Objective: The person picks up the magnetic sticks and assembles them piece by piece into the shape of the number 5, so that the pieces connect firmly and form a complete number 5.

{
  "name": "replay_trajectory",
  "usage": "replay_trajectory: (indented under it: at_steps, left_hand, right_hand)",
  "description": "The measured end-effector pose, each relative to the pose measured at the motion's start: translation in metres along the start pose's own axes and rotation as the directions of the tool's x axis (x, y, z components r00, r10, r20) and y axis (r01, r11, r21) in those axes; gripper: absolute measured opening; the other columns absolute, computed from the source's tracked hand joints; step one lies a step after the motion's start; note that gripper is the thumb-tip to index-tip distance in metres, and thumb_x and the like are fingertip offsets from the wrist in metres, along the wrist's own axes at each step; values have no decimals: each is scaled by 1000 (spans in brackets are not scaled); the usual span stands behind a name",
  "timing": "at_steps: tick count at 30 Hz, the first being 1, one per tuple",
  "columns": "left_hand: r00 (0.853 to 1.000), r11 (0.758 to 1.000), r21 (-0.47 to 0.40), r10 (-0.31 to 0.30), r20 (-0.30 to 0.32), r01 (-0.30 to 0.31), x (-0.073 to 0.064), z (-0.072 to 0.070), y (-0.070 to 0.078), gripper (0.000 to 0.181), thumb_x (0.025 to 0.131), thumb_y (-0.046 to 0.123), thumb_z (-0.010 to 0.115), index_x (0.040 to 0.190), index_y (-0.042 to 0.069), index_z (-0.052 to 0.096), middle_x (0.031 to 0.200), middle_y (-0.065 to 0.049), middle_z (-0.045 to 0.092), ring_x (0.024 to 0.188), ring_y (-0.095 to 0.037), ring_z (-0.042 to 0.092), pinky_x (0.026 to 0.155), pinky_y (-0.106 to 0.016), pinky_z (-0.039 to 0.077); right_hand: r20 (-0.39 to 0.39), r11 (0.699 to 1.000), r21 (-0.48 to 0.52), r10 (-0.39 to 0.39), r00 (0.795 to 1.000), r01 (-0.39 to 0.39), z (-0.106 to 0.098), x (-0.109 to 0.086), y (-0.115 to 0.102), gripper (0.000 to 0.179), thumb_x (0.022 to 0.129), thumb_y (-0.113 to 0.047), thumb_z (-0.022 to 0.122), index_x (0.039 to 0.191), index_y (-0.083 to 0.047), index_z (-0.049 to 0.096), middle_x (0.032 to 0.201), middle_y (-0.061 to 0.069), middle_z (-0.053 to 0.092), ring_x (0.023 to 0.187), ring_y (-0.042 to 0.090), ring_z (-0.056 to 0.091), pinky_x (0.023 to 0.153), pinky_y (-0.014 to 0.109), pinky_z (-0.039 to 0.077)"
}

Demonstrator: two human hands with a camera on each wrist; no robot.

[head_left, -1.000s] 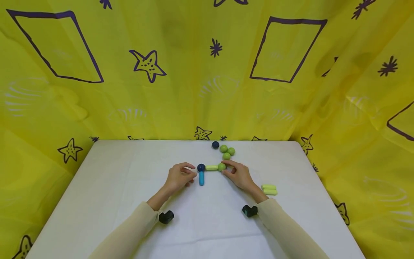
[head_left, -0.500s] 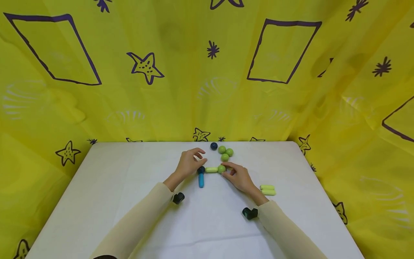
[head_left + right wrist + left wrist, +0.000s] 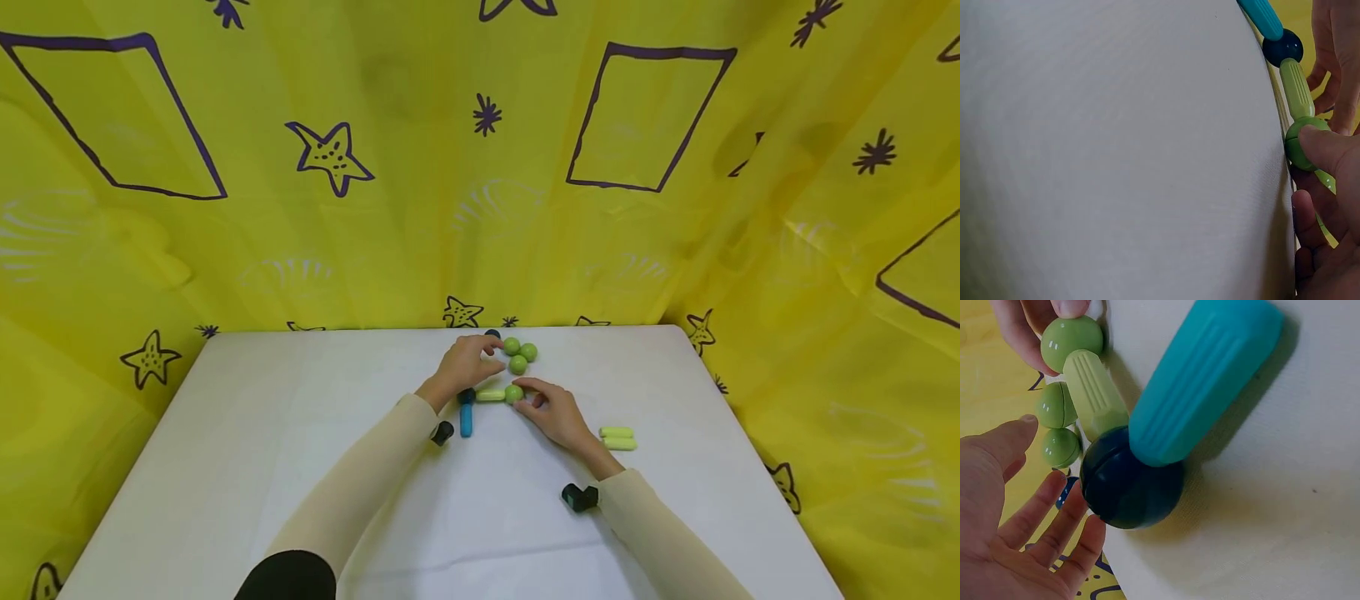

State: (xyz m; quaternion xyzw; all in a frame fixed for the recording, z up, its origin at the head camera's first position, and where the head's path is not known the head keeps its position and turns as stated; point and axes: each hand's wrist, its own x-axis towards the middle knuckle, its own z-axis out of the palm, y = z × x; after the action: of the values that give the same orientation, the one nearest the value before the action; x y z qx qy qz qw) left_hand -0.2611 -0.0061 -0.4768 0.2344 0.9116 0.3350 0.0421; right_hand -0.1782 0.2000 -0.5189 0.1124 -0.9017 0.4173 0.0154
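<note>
My right hand (image 3: 557, 414) pinches a green ball (image 3: 513, 394) between thumb and fingers. A pale green ribbed stick (image 3: 491, 396) joins that ball to a dark blue ball (image 3: 1132, 481), from which a bright blue stick (image 3: 467, 421) points back along the table. Past the dark blue ball reaches my left hand (image 3: 467, 364), thumb and fingers parted with nothing between them. In the head view its fingertips are close to several loose balls: three green balls (image 3: 518, 364) and a second dark blue ball (image 3: 492, 333), partly hidden behind the fingers.
Two pale green sticks (image 3: 618, 438) lie side by side to the right of my right hand on the white tablecloth (image 3: 480, 517). A yellow patterned curtain (image 3: 420, 233) hangs along the table's far edge and sides.
My left hand has moved forward and right, from beside the dark blue ball to near the loose balls. My right hand keeps its pinch on the green ball, almost unmoved.
</note>
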Motion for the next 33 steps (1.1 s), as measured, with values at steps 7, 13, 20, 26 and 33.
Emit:
replay_trajectory:
  at_steps: [7,13,20,26,33]
  left_hand:
    - [999,998,61,-3,42,0,12,5,9,35,95,23,73,129,16,71,118,-10,72,107,-27,66,90,-45,53]
    - [998,995,99,14,56,-19,14,13,16,31,96,27,74,125,17,73,119,-8,72,111,-27,66,92,-45,53]
    - [999,993,115,30,41,-35,14,21,16,31,94,27,75,124,17,74,115,-5,73,104,-23,66,88,-42,54]
    - [999,993,118,24,24,-26,15,22,15,29,93,25,77,120,15,73,110,-4,71,98,-21,65,86,-40,54]
    - [1000,992,125,-7,24,4,17,23,10,27,94,28,76,117,14,72,109,-1,71,98,-19,62,88,-39,52]
  right_hand:
    - [-17,1000,-10,-11,1000,11,0,-2,2,37,92,-17,79,129,-16,71,82,-2,64,76,14,55,73,33,44]
    - [-26,1000,-11,-19,999,19,1,-2,4,36,92,-17,79,128,-16,71,81,-2,63,76,15,55,73,34,43]
    - [-37,999,-19,-33,999,32,3,-2,5,36,92,-17,79,128,-15,71,78,-2,62,73,14,54,71,33,43]
    - [-37,999,-18,-39,999,39,3,-2,5,37,92,-16,78,129,-14,71,79,-2,62,74,15,54,71,33,43]
    - [-34,999,-13,-38,999,37,3,-1,6,36,92,-16,79,127,-16,72,79,-3,62,75,15,55,72,34,44]
